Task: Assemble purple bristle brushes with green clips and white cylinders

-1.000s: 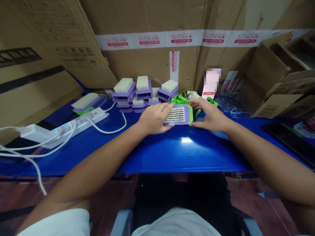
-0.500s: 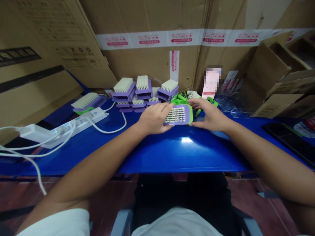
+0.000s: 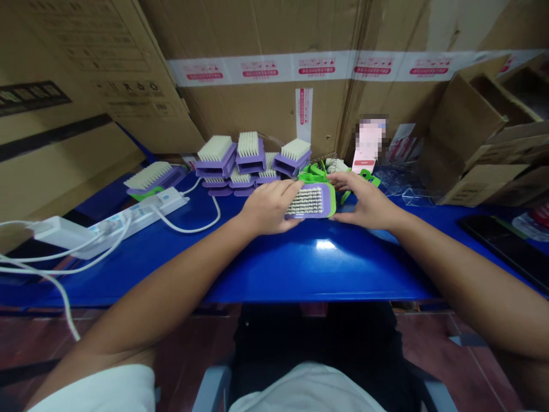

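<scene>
Above the blue table, a purple scrub brush with a green end lies sideways, its pale bristles facing me. My left hand is wrapped round its left end, with the fingers over the top edge and the thumb below. At the green end, my right hand holds the brush between fingers above and thumb below. Just behind the brush are loose green plastic parts, partly hidden. Several purple brush pieces with white bristles are stacked behind my left hand, bristles up.
A white power strip with cables lies left, near another purple and green brush. Cardboard boxes wall the back. A lit phone leans there; a dark phone and clear plastic wrap lie right.
</scene>
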`<state>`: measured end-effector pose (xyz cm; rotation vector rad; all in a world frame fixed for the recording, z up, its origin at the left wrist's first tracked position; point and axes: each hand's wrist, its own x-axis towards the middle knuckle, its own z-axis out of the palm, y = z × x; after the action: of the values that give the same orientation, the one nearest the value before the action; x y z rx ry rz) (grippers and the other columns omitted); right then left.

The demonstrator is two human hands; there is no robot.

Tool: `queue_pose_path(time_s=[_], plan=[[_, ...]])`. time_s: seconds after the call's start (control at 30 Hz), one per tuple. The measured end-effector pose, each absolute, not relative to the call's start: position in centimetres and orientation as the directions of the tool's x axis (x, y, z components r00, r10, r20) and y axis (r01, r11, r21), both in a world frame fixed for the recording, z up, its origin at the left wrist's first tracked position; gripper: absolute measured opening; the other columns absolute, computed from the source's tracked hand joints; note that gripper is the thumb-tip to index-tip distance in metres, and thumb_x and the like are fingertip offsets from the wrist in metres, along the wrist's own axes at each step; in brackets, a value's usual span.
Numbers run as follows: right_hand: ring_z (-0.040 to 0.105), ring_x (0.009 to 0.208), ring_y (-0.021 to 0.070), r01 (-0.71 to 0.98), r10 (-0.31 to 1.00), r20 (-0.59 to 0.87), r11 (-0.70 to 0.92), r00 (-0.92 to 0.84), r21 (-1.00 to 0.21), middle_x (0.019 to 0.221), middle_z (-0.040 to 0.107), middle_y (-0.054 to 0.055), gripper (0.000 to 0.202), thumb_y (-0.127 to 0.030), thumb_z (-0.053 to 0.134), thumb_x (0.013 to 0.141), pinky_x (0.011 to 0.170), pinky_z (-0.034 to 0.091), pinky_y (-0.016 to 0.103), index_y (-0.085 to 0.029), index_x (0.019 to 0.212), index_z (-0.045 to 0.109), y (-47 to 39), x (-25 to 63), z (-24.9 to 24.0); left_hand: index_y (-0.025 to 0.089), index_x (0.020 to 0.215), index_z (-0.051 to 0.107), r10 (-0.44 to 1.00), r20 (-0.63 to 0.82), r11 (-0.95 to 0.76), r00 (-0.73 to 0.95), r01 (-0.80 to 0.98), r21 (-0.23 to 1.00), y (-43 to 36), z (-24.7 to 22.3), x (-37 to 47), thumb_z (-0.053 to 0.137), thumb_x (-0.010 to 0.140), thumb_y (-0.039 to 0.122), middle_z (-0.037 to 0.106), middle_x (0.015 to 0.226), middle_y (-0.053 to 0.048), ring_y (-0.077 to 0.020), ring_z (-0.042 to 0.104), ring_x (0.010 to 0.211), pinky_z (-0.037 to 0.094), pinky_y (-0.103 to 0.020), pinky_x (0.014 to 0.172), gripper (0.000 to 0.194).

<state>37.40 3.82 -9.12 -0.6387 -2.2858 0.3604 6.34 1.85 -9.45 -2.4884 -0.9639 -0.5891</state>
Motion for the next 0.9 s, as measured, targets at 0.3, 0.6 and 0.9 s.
queue_pose_path(time_s=[0.3,0.6,0.9], plan=[[0.075,0.125,0.0380,0.372,0.567,0.552,0.822,-0.611,-0.432,0.150,0.071,0.013,0.086,-0.029,0.096,0.079,0.110,0.065,0.063,-0.030,0.157,0.059,3.61,37.30,-8.91,0.008,0.156,0.056,0.527,0.516,-0.683,0.675,0.698,-0.215,1.82,-9.41,6.32,0.073,0.096,0.050,0.075,0.143,-0.025,-0.0393,0.078,0.124,0.064,-0.049,0.101,0.075],[0.074,0.126,0.0381,0.357,0.553,0.556,0.831,-0.620,-0.427,0.151,0.070,0.014,0.086,-0.031,0.096,0.080,0.110,0.065,0.062,-0.030,0.158,0.059,3.73,37.37,-9.00,0.010,0.157,0.056,0.548,0.507,-0.682,0.665,0.706,-0.190,1.76,-9.34,6.32,0.074,0.096,0.050,0.075,0.144,-0.024,-0.0390,0.077,0.125,0.063,-0.049,0.102,0.076],[0.075,0.125,0.0379,0.352,0.545,0.566,0.837,-0.619,-0.419,0.151,0.071,0.014,0.085,-0.031,0.096,0.080,0.109,0.066,0.061,-0.029,0.157,0.059,3.59,37.27,-8.88,0.008,0.157,0.056,0.541,0.508,-0.679,0.670,0.705,-0.207,1.75,-9.37,6.37,0.073,0.096,0.051,0.075,0.143,-0.025,-0.0399,0.077,0.125,0.063,-0.049,0.101,0.076]])
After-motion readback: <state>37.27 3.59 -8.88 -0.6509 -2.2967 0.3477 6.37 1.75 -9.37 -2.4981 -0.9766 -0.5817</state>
